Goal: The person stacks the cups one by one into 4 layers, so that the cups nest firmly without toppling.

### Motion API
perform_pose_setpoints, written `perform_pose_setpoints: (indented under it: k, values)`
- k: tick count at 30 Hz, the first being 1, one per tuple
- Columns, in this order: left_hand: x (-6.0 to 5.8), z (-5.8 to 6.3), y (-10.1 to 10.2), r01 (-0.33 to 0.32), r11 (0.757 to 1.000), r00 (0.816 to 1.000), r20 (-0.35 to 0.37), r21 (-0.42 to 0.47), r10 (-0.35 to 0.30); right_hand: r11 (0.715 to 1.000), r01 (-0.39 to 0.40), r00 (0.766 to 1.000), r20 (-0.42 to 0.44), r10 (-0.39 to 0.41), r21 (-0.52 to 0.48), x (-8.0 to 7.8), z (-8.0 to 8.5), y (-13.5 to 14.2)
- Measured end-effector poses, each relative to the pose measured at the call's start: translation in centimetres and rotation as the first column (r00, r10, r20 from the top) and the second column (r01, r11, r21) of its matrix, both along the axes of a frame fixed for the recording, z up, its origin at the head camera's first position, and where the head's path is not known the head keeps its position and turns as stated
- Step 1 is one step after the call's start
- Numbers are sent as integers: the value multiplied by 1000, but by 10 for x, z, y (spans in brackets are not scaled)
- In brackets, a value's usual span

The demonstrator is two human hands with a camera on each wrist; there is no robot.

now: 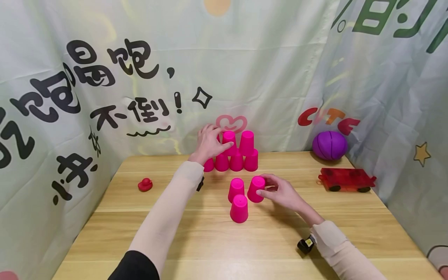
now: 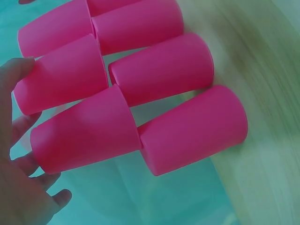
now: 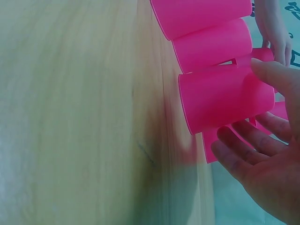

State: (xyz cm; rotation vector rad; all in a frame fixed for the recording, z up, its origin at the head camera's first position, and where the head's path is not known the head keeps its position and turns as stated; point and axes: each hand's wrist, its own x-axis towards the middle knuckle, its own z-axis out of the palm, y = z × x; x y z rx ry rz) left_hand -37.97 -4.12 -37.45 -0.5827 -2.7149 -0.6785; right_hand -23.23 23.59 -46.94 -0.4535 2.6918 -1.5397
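Pink cups stand upside down in two tiers at the back, with several in the bottom row [image 1: 251, 161] and three above. My left hand [image 1: 209, 142] is at the upper tier, pinching the middle upper cup [image 1: 229, 137] between thumb and fingers. Its fingers reach behind the left upper cup [image 2: 84, 131], partly hidden in the head view. The right upper cup [image 1: 247, 142] stands apart from that hand. In front, my right hand [image 1: 282, 192] grips a pink cup [image 1: 258, 187], thumb on one side, fingers on the other. Two more cups, a rear one [image 1: 236, 187] and a front one [image 1: 239, 210], stand beside it.
A small red rubber duck [image 1: 145, 184] sits on the left of the wooden table [image 1: 210, 249]. On the right are a purple ball [image 1: 330, 145] and a red toy cart [image 1: 346, 179]. A printed fabric curtain [image 1: 266, 77] hangs close behind the table.
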Motion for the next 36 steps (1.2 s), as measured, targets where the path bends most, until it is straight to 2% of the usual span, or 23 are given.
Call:
perform_pose_setpoints:
  k: [29,36]
  values:
    - [-3,-3,3,-34,999,998,43,-41,36,1000,-18,1000,-9,18,15,-1,-3,-5]
    - [0,7,-4,1,999,1000,29,-50,0,999,8,1000,-14,-7,47,-1,4,-4]
